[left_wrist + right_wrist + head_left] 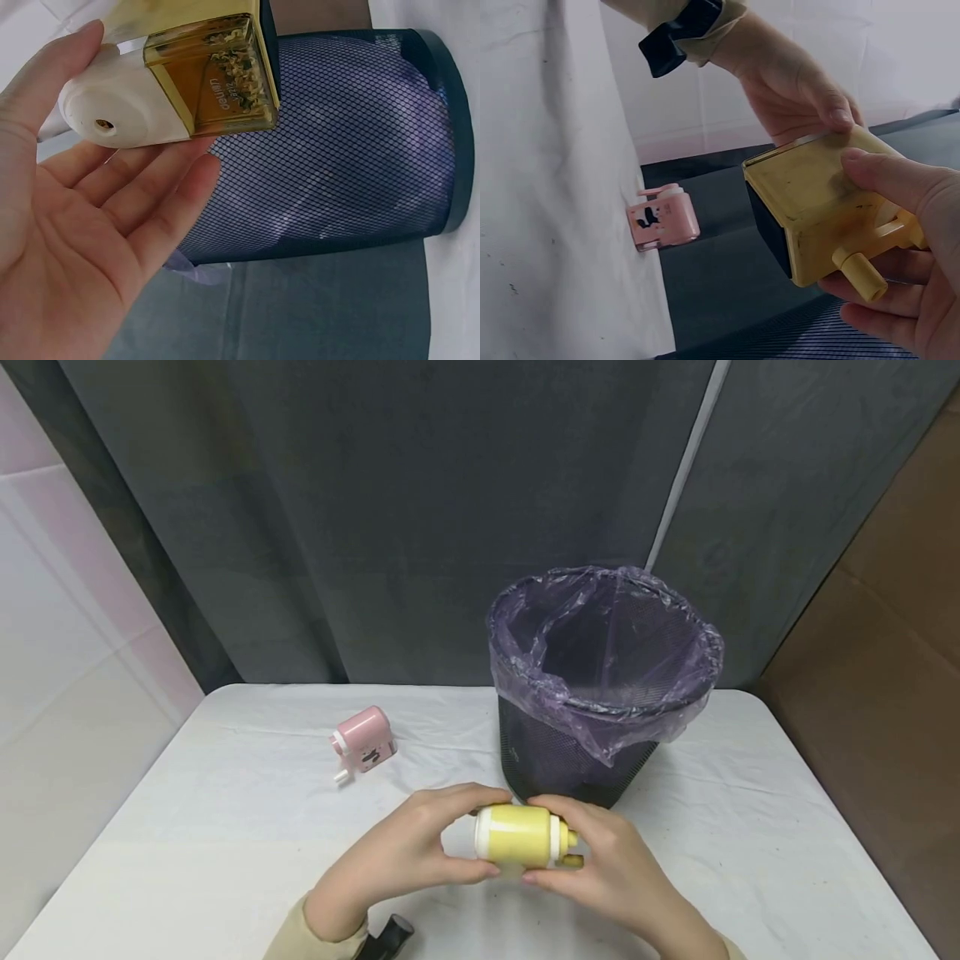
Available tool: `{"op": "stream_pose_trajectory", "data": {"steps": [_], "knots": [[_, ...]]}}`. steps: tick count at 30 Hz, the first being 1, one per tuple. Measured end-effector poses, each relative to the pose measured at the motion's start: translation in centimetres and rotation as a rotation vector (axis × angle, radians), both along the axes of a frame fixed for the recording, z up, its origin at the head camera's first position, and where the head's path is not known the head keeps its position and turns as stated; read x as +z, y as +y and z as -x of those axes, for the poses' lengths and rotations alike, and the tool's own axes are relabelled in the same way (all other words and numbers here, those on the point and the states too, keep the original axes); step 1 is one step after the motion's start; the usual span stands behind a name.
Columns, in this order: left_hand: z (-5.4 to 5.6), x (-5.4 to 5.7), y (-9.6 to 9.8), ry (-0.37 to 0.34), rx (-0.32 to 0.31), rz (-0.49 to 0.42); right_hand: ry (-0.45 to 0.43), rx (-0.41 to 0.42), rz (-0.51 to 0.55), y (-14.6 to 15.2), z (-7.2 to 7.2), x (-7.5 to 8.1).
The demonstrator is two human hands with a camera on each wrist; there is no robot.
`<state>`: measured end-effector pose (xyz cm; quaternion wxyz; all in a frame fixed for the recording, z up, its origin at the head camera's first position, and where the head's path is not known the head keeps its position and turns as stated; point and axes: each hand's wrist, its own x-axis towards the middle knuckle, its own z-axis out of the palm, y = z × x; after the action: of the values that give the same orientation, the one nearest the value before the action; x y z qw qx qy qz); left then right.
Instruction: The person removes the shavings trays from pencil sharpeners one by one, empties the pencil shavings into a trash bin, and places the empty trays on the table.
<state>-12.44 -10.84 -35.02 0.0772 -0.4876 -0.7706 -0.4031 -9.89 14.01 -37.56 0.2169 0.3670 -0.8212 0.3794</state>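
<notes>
A yellow and white crank pencil sharpener [519, 837] is held between both hands over the front of the table. My left hand [427, 839] grips its white end, thumb on the near side and fingers on the far side. At the crank end, my right hand [600, 860] pinches the yellow body. Pencil shavings [236, 64] show through the clear drawer in the left wrist view. A round pencil hole [104, 124] is in the white face. The yellow crank handle [862, 276] sticks out beside my right fingers.
Just beyond the hands stands a black mesh wastebasket [555, 760] lined with a purple plastic bag [525, 681]. A pink crank sharpener [365, 739] sits on the white-covered table [225, 827] at the back left. Dark cloth [412, 527] hangs behind.
</notes>
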Motion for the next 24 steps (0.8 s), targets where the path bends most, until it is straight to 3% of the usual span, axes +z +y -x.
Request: {"op": "stream_pose_trajectory", "data": {"steps": [16,24], "knots": [[0.6,1.4,0.1,-0.033,0.052,0.072,0.005,-0.027,0.066,1.6,-0.7,2.1],[0.5,1.0,0.6,-0.068,0.068,0.099,0.003,-0.035,0.089,2.0,-1.0,2.7]]}}
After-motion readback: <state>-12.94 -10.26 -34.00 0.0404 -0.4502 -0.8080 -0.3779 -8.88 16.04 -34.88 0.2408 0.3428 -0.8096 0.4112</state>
